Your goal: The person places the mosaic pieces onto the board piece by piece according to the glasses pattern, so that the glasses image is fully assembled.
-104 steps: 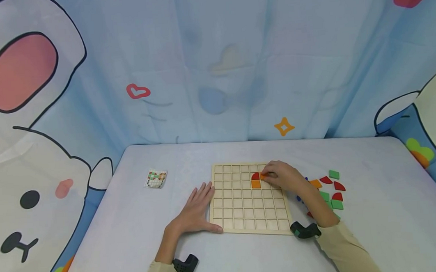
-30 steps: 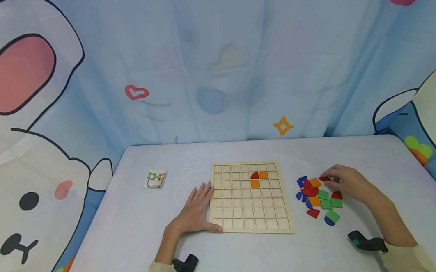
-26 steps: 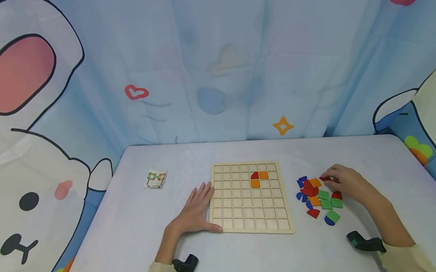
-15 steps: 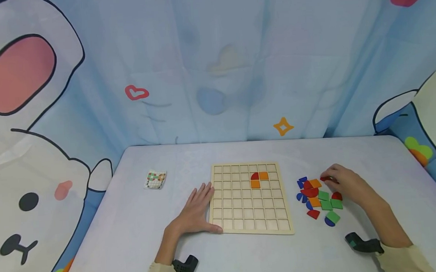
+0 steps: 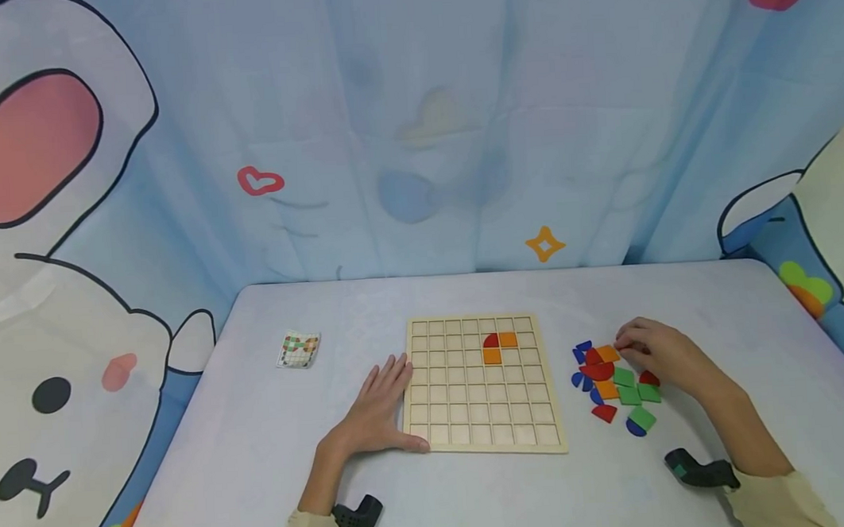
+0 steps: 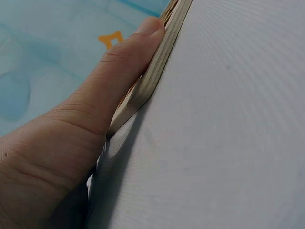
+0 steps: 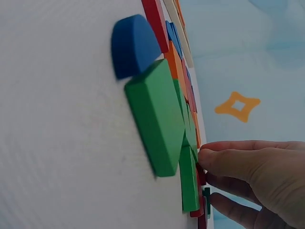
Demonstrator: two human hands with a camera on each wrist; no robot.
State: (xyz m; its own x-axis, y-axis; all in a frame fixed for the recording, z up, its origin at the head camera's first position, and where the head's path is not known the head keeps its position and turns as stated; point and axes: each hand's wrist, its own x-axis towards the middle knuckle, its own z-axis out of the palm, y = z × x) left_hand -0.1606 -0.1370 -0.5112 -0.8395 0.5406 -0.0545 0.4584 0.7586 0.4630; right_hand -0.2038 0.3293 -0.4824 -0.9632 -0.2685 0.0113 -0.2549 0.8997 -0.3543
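In the middle of the white tabletop (image 5: 353,315), a wooden grid board (image 5: 479,392) is laid flat. In neighbouring cells of its far right part, a rounded red piece (image 5: 491,340) and two orange squares (image 5: 508,339) are set, one square to the right of the red piece and the other just below it. The board's left edge is touched by the left hand (image 5: 376,413), whose grip is spread apart, with the thumb laid over the near left corner. To the right of the board, loose pieces (image 5: 629,396) in red, orange, green and blue are clustered, some of them touching. At the far right of this cluster, the right hand (image 5: 659,354) is held with fingers bent and tips close together; whether anything is clamped in its grip cannot be told. A small patterned card (image 5: 299,349) is placed left of the board, well apart from it.
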